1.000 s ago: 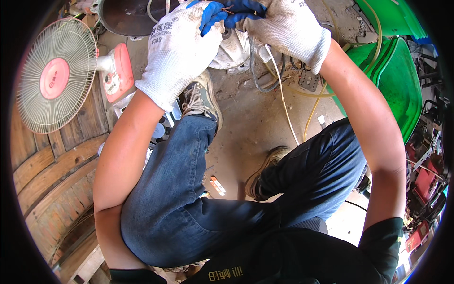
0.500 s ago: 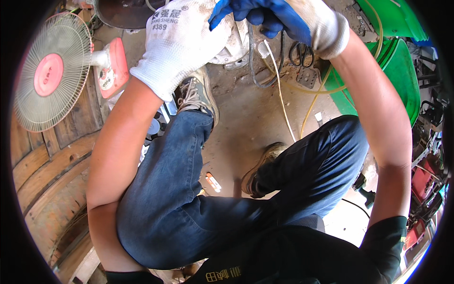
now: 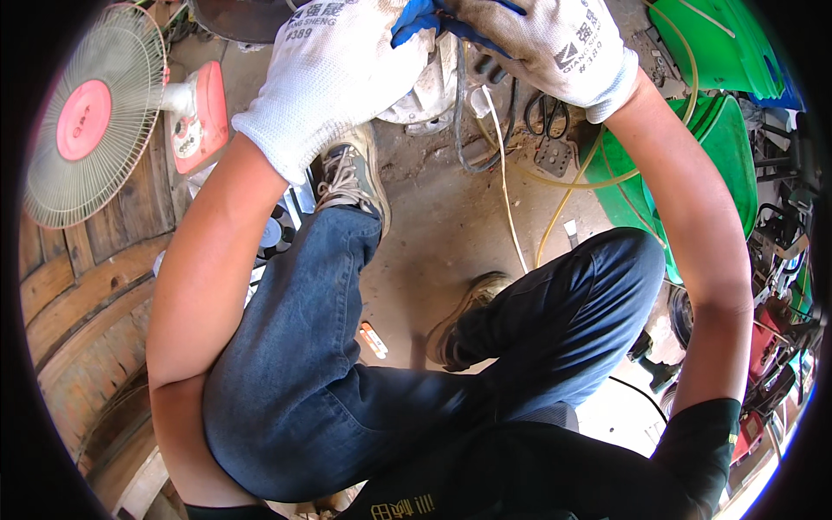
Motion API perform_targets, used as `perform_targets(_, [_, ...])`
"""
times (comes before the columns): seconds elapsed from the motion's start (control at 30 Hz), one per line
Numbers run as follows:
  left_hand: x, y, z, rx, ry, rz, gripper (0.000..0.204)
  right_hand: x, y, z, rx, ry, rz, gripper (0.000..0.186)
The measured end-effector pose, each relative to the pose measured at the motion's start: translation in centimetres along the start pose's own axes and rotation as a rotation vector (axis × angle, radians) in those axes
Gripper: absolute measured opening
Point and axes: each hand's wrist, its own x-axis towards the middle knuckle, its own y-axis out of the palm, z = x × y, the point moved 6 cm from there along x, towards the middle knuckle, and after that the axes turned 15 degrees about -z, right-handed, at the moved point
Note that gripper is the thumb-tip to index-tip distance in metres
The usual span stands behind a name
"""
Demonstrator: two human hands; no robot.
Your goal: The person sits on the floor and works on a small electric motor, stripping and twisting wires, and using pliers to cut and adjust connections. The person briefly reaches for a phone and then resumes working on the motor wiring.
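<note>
Both my hands wear white knit gloves with blue coated palms and meet at the top edge of the view. My left hand (image 3: 345,74) has its back toward me and its fingers curled inward. My right hand (image 3: 555,54) comes in from the other side, also back up, its fingers bent toward the left fingertips. Whatever lies between the fingers is hidden by the gloves and the picture's edge. Just below the hands is a dirty whitish metal part (image 3: 426,102), partly covered by the left glove. A grey cable (image 3: 461,130) hangs beside it.
A pink fan (image 3: 95,121) lies on wooden planks (image 3: 130,195) at left. Black-handled scissors (image 3: 548,119), a perforated metal plate (image 3: 555,158) and a yellowish hose (image 3: 568,184) are on the floor. Green plastic sheets (image 3: 724,147) stand at right. An orange-and-white lighter-like object (image 3: 373,340) lies between my feet.
My right hand has rolled over, from showing its blue palm side to showing its white back. Its fingers now meet the left ones. The view has shifted slightly.
</note>
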Motion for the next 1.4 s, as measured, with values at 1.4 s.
perform_targets(1.4, [-1.5, 0.3, 0.1, -0.013, 0.031, -0.029, 0.027, -27.2, 21.2, -8.4, -0.110, 1.949, 0.578, 0.050])
